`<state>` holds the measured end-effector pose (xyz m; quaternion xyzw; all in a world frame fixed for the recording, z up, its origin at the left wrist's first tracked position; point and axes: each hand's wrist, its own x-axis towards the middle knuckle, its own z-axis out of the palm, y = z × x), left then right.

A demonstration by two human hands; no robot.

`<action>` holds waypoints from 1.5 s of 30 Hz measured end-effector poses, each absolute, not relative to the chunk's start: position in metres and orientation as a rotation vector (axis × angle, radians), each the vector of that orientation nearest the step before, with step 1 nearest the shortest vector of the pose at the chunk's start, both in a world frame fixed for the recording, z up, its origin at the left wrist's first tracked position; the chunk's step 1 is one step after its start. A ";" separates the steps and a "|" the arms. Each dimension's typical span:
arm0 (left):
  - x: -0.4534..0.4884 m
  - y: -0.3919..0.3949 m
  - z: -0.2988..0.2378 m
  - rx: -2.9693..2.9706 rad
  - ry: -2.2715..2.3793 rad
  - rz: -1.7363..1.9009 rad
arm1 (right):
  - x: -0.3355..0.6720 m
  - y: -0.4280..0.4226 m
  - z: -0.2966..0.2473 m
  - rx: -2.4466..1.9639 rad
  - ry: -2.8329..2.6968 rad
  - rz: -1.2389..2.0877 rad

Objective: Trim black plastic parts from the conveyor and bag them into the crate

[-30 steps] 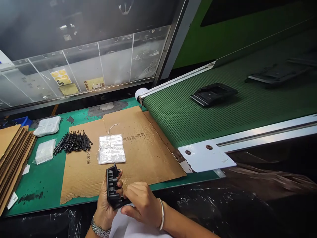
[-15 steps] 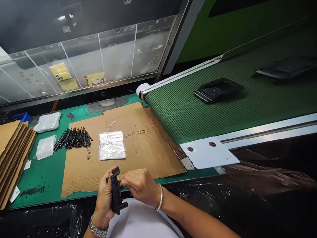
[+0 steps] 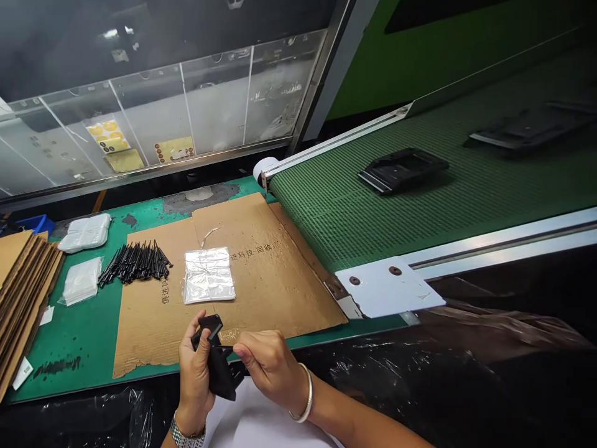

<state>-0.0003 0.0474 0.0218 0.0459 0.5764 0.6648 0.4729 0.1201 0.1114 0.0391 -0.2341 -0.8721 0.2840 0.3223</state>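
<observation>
My left hand is wrapped round a black molded plastic part, held upright in front of my body below the cardboard sheet. My right hand, wearing a bangle, is pinched on a small flat golden-tan piece. That piece reaches to the part's upper end; whether it is fixed to the part I cannot tell. A tied bundle of clear plastic bags rests on the cardboard sheet just beyond my hands. Left of it lies a heap of thin black plastic rods.
At right, a green conveyor belt carries black plastic parts; its white end plate juts over the table edge. Stacked cardboard stands at far left. More bag bundles lie on the green table.
The black part has been turned in my left hand, so its smooth face shows more. My right hand has shifted slightly right and down. The camera view has moved a little.
</observation>
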 end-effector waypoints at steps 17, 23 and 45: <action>-0.015 0.036 0.006 0.168 0.551 1.256 | 0.131 0.157 0.009 -1.094 -2.543 0.920; -0.008 0.031 0.018 -0.147 0.602 1.313 | 0.149 0.188 -0.056 -1.674 -2.687 0.663; 0.007 0.055 -0.019 -0.589 1.051 1.482 | 0.110 0.107 -0.012 -0.488 -2.245 1.002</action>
